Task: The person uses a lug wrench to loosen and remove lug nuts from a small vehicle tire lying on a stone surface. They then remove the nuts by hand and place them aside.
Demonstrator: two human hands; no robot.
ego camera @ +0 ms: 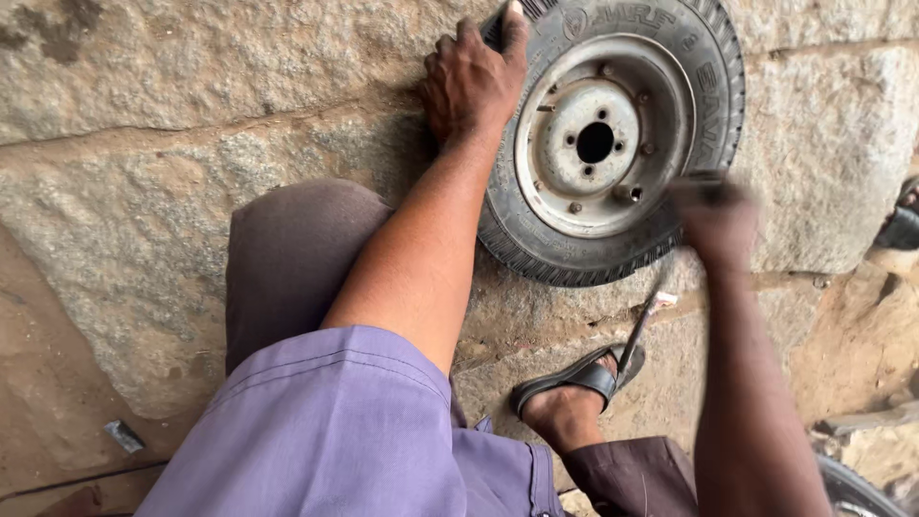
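A small wheel lies flat on the stone paving, a black tyre (pixel 704 57) on a grey steel rim (pixel 598 144) with a centre hole and several bolt holes. My left hand (pixel 469 81) grips the tyre's upper left edge, fingers curled over the tread. My right hand (pixel 713 220) is blurred by motion at the tyre's lower right edge. It is closed in a fist around what looks like a short dark tool (pixel 699 179); the blur hides its shape.
A thin metal rod (pixel 639 330) lies on the stone by my sandalled foot (pixel 574 388). Part of another tyre (pixel 857 488) shows at the bottom right, a dark object (pixel 902 225) at the right edge, a small metal piece (pixel 124 436) at the lower left.
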